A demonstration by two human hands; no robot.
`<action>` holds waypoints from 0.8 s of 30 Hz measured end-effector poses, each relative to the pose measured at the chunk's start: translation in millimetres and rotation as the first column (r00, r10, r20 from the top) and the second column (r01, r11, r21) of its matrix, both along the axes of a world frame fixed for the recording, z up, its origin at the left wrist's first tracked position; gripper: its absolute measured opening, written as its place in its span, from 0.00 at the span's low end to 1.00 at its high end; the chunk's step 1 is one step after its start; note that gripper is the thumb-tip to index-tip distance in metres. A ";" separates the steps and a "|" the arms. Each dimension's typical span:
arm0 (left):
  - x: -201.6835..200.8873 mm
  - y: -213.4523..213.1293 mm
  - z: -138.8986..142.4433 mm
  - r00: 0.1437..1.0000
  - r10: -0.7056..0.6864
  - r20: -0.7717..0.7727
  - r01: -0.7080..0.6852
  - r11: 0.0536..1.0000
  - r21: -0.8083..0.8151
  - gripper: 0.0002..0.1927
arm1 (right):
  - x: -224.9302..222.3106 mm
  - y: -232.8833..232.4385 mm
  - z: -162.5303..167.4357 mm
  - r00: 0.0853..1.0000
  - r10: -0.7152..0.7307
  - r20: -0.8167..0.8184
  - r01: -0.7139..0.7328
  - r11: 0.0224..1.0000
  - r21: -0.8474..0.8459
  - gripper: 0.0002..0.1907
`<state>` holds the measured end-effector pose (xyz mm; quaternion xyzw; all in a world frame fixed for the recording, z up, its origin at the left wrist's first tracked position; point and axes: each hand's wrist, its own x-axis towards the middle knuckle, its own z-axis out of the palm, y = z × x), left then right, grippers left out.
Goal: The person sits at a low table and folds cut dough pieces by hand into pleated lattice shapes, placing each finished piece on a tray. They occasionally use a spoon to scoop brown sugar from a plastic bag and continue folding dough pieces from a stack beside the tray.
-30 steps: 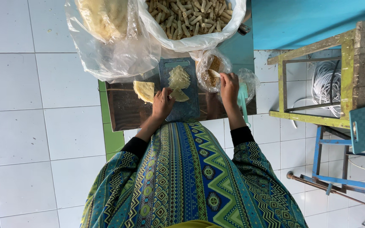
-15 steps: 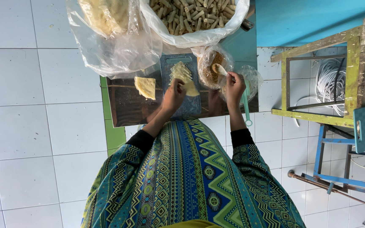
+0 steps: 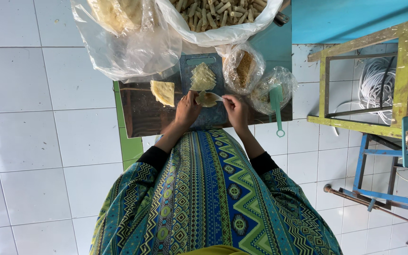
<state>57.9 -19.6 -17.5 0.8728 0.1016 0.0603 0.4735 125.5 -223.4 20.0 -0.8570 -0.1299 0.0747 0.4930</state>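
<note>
My left hand (image 3: 187, 109) holds a pale thin wrapper sheet (image 3: 207, 99) over the grey cutting board (image 3: 199, 61). My right hand (image 3: 236, 107) grips a small spoon (image 3: 218, 97) whose tip rests on that sheet. Just beyond lies a stack of triangular wrappers (image 3: 202, 77). A folded yellow piece (image 3: 163, 92) sits to the left on the dark wooden board (image 3: 138, 113). A small clear bag of brown filling (image 3: 243, 69) stands right of the stack.
A large bag of rolled sticks (image 3: 213, 14) and another plastic bag (image 3: 123, 33) lie at the far side. A bag with a green scoop (image 3: 276, 97) is at right. A yellow-green wooden frame (image 3: 355, 85) and a blue metal stand (image 3: 383, 179) are at right on white floor tiles.
My right hand has come from the filling bag with the spoon to the wrapper. My left hand has moved right from the board and now holds a sheet under the spoon.
</note>
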 end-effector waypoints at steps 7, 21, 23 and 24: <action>-0.2 -0.8 -3.4 0.998 0.006 0.059 -0.007 1.000 0.019 0.27 | -10.1 6.9 12.1 0.904 0.264 0.336 -0.207 0.959 -0.196 0.08; 0.3 3.1 -4.0 1.000 -0.003 0.008 0.003 0.999 -0.033 0.28 | -11.0 10.4 18.9 0.961 0.104 0.258 -0.084 0.993 -0.089 0.05; -1.4 4.9 -2.3 0.997 -0.012 0.072 0.015 0.999 -0.041 0.29 | -11.3 13.6 15.3 0.973 0.089 0.211 -0.086 0.996 -0.024 0.05; -1.8 5.2 -1.4 0.994 -0.018 0.105 0.023 0.999 -0.046 0.29 | -11.6 14.2 12.8 0.979 0.081 0.187 -0.084 0.996 0.008 0.05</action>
